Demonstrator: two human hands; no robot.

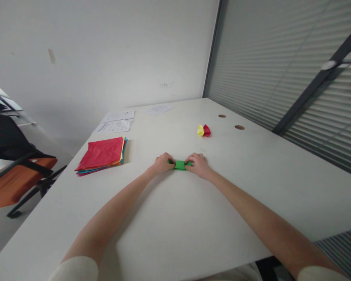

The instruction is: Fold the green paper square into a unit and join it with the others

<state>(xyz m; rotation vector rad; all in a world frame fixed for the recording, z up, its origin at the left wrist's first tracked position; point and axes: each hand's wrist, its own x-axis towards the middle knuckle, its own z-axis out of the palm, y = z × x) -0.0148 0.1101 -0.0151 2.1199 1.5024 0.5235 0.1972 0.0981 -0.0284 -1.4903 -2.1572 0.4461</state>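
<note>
A small folded green paper point(180, 165) lies flat on the white table point(175, 218) in front of me. My left hand point(163, 162) pinches its left end with curled fingers. My right hand point(197, 162) presses and pinches its right end the same way. Only the middle of the green paper shows between the two hands.
A stack of coloured paper sheets point(101, 155), red on top, lies at the left. Small folded yellow and red paper pieces point(204, 130) sit farther back. White printed sheets point(117, 121) lie near the wall. Two round cable holes point(239, 127) are at right. An orange chair point(14, 177) stands left of the table.
</note>
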